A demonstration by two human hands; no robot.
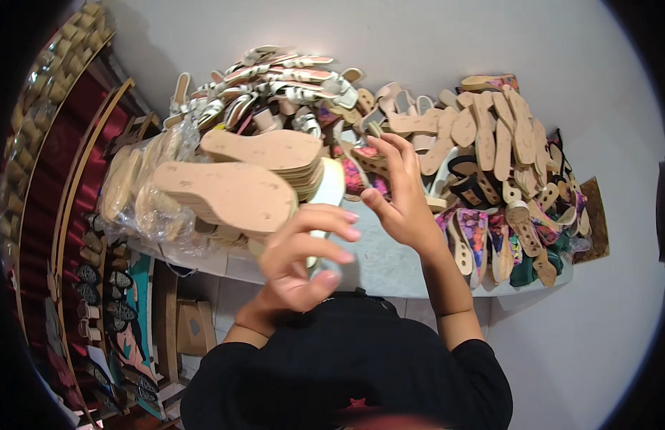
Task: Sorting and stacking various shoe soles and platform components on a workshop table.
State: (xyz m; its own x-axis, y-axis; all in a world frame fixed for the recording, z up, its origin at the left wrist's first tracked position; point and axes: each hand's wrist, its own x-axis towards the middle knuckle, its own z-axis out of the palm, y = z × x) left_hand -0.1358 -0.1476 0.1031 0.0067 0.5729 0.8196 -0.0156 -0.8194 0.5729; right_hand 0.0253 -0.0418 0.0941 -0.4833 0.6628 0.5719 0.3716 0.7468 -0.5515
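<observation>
My left hand [300,261] hovers over the front edge of the table, its fingers apart and curled a little, with nothing in them. Beside it, on the left, stand two stacks of tan shoe insoles; the near stack's top insole [228,193] lies flat, and another insole [264,148] tops the stack behind. A pale cream sole-shaped piece [329,183] shows between the stacks and my hands. My right hand [404,197] is raised over the table's middle, thumb and fingers spread, holding nothing. Behind its fingers a floral wedge sandal [352,174] is partly hidden.
White strapped sandals [289,75] are heaped at the back. Loose insoles [484,129] and floral wedge shoes [470,240] pile up on the right of the pale table [389,269]. Plastic-wrapped soles [160,208] sit at the left end. Shoe shelves [96,287] line the left side.
</observation>
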